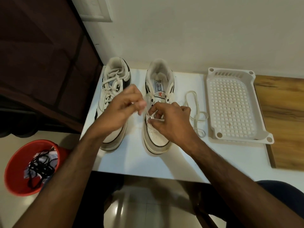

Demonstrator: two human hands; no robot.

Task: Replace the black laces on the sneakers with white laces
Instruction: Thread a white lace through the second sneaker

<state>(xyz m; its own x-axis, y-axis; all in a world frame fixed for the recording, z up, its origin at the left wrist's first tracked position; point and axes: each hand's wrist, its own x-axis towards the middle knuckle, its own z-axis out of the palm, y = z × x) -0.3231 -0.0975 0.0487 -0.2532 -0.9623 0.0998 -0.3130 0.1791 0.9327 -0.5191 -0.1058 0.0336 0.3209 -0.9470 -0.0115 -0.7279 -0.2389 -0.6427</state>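
Two white sneakers with black trim stand on the white table (181, 162), toes toward me. The left sneaker (113, 89) is laced with a white lace. The right sneaker (158, 129) has open upper eyelets and a white lace (195, 112) at its lowest eyelets, the rest of which trails in loops on the table to the right. My left hand (121, 107) pinches one end of that lace and pulls it up to the left. My right hand (171, 122) pinches the lace at the lower eyelets, over the shoe's toe.
A white perforated plastic tray (213, 102) lies at the right of the table, partly on a wooden surface (283, 122). On the floor at lower left stands a red bucket (14, 163) holding black laces (41, 167). A dark cabinet rises at the left, a wall behind.
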